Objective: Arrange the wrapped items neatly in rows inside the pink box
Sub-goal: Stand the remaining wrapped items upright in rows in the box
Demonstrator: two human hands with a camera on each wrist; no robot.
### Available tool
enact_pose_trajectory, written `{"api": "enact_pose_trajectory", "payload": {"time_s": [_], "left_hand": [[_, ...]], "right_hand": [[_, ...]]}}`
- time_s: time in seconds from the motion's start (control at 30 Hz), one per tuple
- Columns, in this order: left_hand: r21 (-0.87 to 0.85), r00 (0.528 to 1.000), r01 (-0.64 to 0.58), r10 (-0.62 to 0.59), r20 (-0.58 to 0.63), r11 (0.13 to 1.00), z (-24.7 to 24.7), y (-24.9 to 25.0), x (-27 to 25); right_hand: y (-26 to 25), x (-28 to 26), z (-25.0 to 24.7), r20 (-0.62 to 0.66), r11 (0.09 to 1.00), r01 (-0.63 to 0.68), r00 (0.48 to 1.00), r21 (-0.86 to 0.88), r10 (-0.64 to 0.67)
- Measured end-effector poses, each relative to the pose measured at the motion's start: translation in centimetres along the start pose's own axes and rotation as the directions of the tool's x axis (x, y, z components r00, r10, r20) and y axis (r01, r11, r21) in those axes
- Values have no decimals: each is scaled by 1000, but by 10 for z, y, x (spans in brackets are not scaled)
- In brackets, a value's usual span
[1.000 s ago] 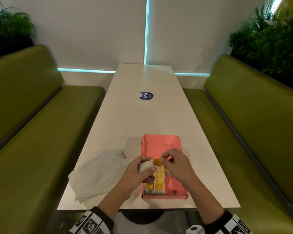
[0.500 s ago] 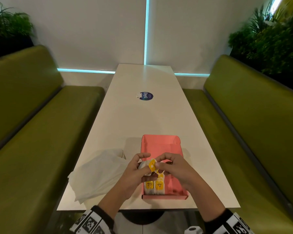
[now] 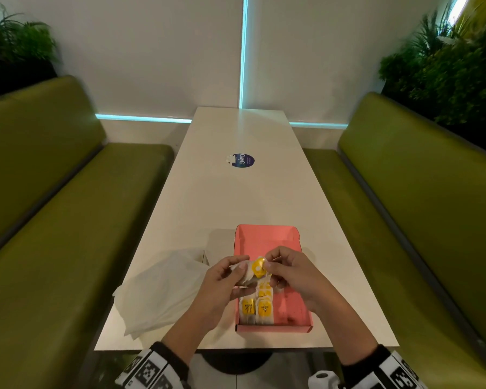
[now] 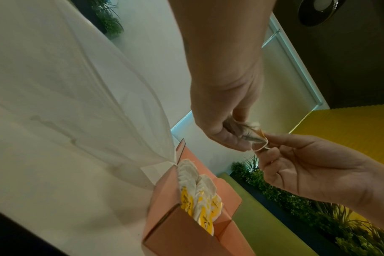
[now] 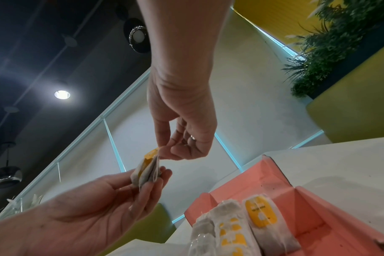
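Observation:
An open pink box [image 3: 267, 238] lies near the front edge of the white table [image 3: 244, 197]. Two short rows of white wrapped items with yellow labels [image 3: 257, 308] fill its near left part; its right side and far end are bare. Just above the box, my left hand [image 3: 244, 276] grips another white wrapped item [image 3: 257, 269], while my right hand [image 3: 268, 269] pinches its yellow label end. In the right wrist view, the item [image 5: 147, 171] sits between my left fingers [image 5: 151, 187], with the right fingertips [image 5: 164, 152] on its top corner. The left wrist view shows the same grip on the item [image 4: 252, 135].
A crumpled clear plastic bag [image 3: 163, 293] lies on the table just left of the box. A round blue sticker [image 3: 243, 160] marks the table's middle. Green benches [image 3: 54, 248] run along both long sides, with plants behind them.
Both hands have risen a little from the rows in the box, taking the wrapped item up with them. Its yellow label now faces the camera between the fingertips.

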State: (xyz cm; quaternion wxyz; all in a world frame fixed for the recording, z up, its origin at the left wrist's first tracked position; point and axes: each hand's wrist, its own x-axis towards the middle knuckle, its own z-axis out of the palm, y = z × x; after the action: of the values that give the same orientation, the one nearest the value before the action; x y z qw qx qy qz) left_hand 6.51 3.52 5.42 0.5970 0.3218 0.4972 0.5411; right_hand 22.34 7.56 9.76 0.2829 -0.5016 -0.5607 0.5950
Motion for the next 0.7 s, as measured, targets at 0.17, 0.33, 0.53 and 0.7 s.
{"api": "enact_pose_trajectory", "payload": {"time_s": [0.17,0.33,0.53,0.7], "left_hand": [[22,998,68,-68,3,997,2,2,0],[-69,980,166,-157,121,984,4,8,-2],[-96,972,99,-76,224,990,0,6,-5],[-104,996,63,-57,66,993,-1,3,1]], "right_hand": [[0,0,-1,33,998,-19,999,57,17],[-2,0,2,53,988,-77,996,131,71],[-1,3,1,-44,971,-99,993,219,111],[-4,-3,-5,48,989,-60,997,132,54]]}}
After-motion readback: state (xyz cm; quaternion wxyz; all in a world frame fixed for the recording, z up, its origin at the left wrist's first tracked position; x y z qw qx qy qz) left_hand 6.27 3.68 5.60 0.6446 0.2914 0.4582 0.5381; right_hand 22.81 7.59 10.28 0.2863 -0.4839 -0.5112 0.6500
